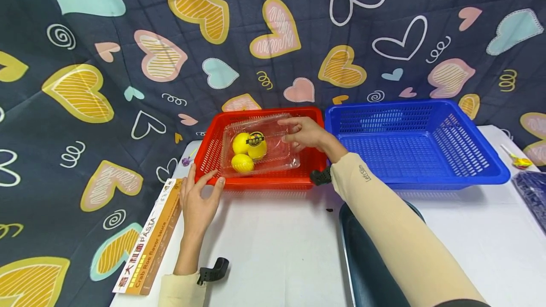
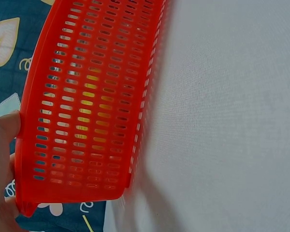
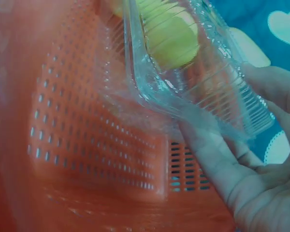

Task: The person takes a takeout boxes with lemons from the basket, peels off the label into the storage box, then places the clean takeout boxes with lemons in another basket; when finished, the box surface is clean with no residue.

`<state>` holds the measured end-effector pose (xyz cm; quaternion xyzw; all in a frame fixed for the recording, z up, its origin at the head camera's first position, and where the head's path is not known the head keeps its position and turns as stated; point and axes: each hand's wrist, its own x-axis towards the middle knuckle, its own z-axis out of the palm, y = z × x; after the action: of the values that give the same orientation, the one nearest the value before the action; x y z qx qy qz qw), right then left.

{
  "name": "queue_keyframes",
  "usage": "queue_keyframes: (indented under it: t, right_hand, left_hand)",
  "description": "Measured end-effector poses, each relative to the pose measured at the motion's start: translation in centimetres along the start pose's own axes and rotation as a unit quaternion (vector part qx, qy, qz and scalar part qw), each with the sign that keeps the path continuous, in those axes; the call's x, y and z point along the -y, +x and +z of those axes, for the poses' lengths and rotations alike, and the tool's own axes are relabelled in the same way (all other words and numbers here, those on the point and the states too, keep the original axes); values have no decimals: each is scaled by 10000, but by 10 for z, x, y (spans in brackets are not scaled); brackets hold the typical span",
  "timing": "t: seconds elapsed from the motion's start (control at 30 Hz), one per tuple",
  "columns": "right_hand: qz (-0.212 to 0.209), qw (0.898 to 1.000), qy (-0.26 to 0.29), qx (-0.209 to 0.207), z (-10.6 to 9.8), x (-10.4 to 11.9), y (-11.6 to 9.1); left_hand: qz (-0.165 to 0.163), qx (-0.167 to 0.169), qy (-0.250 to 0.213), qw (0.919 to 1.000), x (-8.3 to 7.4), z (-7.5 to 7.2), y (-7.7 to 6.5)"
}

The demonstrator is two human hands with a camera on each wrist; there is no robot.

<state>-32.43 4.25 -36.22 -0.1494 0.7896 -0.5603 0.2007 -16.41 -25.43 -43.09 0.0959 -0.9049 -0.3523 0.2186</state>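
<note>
A clear plastic fruit box (image 1: 277, 153) with yellow lemons (image 1: 242, 163) and a dark label sits tilted inside the red basket (image 1: 273, 183). My right hand (image 1: 304, 132) holds the box by its right end, and in the right wrist view the fingers (image 3: 210, 154) lie against its ribbed side wall. At the basket's front left corner is my left hand (image 1: 200, 205), fingers spread and fairly straight. The left wrist view shows a fingertip (image 2: 9, 124) touching the red rim; the other fingers are partly hidden.
A blue basket (image 1: 384, 185) stands right of the red one. Under my right forearm lies a dark tray (image 1: 362, 259). A long pasta box (image 1: 149, 240) lies along the left edge. Lollipops (image 1: 521, 162) and a dark packet (image 1: 531, 193) are at the table's sides.
</note>
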Motion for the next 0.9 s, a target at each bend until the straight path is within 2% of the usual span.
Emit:
queue_keyframes:
  t: [0.2,0.53,0.73,0.9]
  right_hand:
    - [-213,9997,10,-147,-1,3,-4]
    - [-586,9953,-632,-451,-8,1,-16]
    - [-974,9908,-726,-603,-15,5,-26]
    - [-1004,9895,-722,-755,-19,11,-37]
  left_hand:
    - [58,-36,6,10000,0,0,1]
    - [78,-35,68,9999,1,-1,-1]
    - [154,-11,204,9997,-1,-3,0]
    - [148,18,281,9995,-2,-5,2]
